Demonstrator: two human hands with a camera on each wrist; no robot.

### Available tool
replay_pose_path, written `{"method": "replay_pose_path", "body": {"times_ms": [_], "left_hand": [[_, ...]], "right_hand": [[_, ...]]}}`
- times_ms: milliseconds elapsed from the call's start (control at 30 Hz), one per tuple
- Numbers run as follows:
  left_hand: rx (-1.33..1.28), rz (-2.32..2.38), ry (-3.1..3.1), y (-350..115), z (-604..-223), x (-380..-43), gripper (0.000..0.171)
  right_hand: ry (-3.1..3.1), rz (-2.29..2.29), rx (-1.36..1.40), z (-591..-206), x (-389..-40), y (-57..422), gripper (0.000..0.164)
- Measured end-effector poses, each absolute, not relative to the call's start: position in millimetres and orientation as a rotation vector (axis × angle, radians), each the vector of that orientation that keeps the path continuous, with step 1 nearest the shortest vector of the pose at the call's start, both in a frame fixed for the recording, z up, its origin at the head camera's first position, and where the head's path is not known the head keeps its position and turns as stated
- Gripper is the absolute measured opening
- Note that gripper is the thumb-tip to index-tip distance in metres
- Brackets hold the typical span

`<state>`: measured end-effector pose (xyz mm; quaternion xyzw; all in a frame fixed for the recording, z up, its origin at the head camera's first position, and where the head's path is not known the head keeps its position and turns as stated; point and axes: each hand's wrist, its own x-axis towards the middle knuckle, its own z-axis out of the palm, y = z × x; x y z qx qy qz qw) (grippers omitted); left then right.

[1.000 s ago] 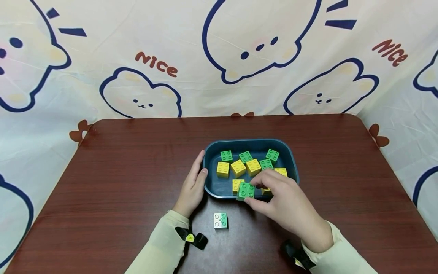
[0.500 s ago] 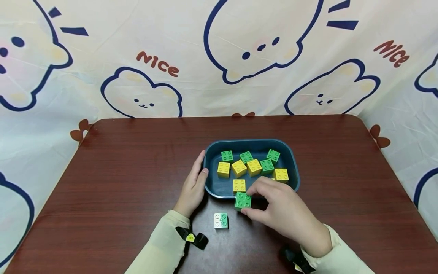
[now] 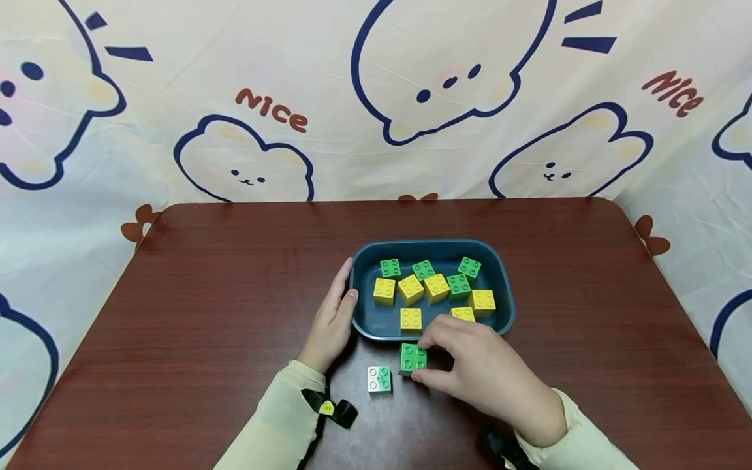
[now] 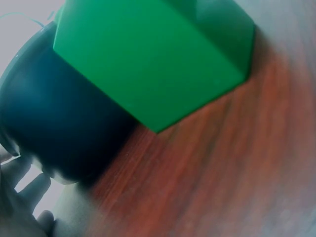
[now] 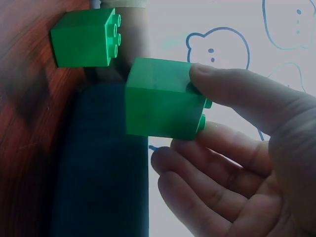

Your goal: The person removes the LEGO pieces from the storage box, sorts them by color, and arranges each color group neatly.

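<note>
Between thumb and fingers, my right hand (image 3: 493, 375) pinches a green toy block (image 3: 413, 359) just in front of a dark blue tray (image 3: 435, 248). The right wrist view shows the thumb on one face of this held green block (image 5: 163, 111), its studs toward the palm. My left hand (image 3: 331, 320) rests against the tray's left wall with its fingers extended. Another green block (image 3: 379, 379), glare whitening part of its top, sits studs up on the table left of the held one. It looms large as a green block (image 4: 148, 64) in the left wrist view.
Inside the tray lie several yellow blocks (image 3: 410, 320) and several green blocks (image 3: 390, 268), loosely spread. The right hand partly covers one yellow block (image 3: 462, 314). The brown table (image 3: 235, 294) ends at a cartoon-printed cloth (image 3: 352, 170).
The right hand has carried its green block from over the tray's front rim toward the person, down near the block on the table. The left hand has stayed at the tray.
</note>
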<state>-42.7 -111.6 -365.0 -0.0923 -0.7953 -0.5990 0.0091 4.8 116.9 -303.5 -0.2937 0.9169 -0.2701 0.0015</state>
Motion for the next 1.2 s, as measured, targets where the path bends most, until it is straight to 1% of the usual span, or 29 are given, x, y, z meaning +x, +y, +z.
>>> {"method": "replay_pose_path", "body": {"times_ms": [233, 567, 1200], "left_hand": [[-0.289, -1.868, -2.478, -112, -365, -43, 0.051], [-0.281, -1.865, -2.486, -112, -364, -43, 0.05], [-0.287, -1.874, -2.494, -112, -365, -43, 0.05]], "right_hand": [[2.843, -0.742, -0.953, -306, 7, 113, 0.027], [2.795, -0.709, -1.053, -315, 9, 108, 0.026], [2.8, -0.577, -1.021, -328, 10, 101, 0.025]]}}
